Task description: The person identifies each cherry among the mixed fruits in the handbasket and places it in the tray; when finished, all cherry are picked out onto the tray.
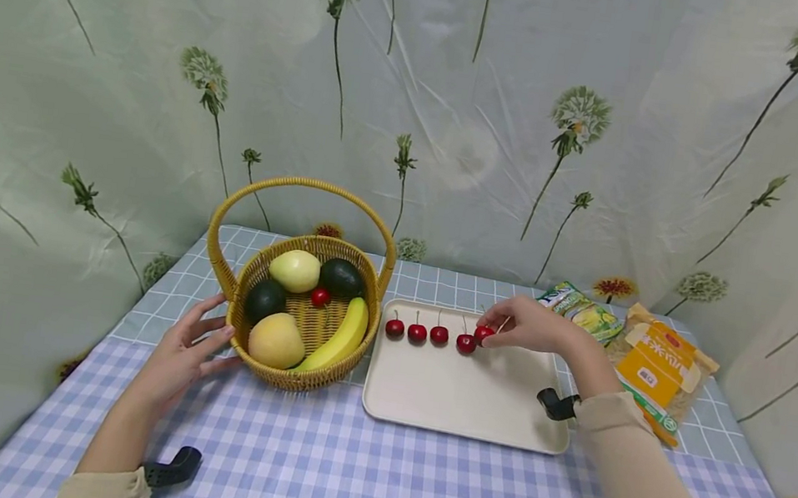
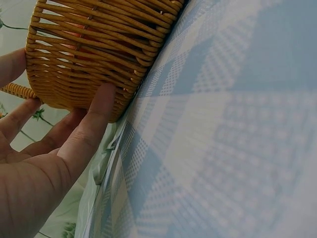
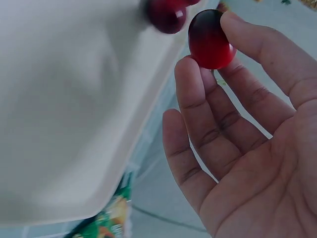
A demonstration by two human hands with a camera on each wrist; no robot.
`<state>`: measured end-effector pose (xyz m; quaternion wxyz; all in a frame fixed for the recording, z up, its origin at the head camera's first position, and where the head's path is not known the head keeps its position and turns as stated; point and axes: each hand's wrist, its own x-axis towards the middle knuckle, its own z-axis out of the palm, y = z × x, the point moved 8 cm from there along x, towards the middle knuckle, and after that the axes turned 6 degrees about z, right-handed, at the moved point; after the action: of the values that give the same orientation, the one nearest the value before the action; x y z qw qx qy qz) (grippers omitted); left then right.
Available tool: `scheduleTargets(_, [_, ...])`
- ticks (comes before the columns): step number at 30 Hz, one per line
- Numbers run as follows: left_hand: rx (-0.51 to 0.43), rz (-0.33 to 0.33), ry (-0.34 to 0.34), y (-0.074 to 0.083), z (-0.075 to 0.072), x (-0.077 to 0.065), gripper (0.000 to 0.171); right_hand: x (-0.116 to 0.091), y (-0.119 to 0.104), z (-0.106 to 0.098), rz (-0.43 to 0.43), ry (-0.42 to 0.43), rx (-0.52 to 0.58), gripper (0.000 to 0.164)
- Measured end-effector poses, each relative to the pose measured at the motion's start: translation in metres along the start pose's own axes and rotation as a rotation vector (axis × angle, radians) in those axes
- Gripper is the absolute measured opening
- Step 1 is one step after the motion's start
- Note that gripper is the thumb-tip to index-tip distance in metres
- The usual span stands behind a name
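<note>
My right hand (image 1: 527,323) pinches a dark red cherry (image 3: 212,39) between thumb and fingertips, close over the cream tray (image 1: 463,392). To its left, several stemmed cherries stand in a row along the tray's far side, the nearest cherry (image 1: 465,344) right beside the held one. My left hand (image 1: 184,351) rests against the left side of a wicker basket (image 1: 294,380), its fingers spread along the woven wall. Inside the basket lie a banana (image 1: 342,338), a peach-like fruit (image 1: 277,341), a pale green fruit (image 1: 295,271), two dark green fruits (image 1: 266,301) and a small red cherry (image 1: 320,297).
An orange and tan food bag (image 1: 659,372) lies right of the tray, with a green packet (image 1: 582,311) behind it. The basket's tall handle (image 1: 309,183) arches above its fruit. A checked cloth (image 1: 309,473) covers the table, and a flower-printed curtain (image 1: 473,149) hangs behind.
</note>
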<state>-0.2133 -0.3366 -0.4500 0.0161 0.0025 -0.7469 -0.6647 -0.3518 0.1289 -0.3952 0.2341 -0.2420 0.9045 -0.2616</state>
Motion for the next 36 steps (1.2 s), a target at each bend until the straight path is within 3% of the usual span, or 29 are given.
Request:
scheduleTargets(11, [-0.007, 0.002, 0.002, 0.000, 0.000, 0.000, 0.074, 0.001, 0.034, 0.006, 0.080, 0.006, 0.003, 0.023])
scheduleTargets(36, [-0.006, -0.024, 0.009, -0.003, -0.001, 0.001, 0.074, 0.002, 0.034, 0.011, 0.049, -0.013, 0.047, 0.025])
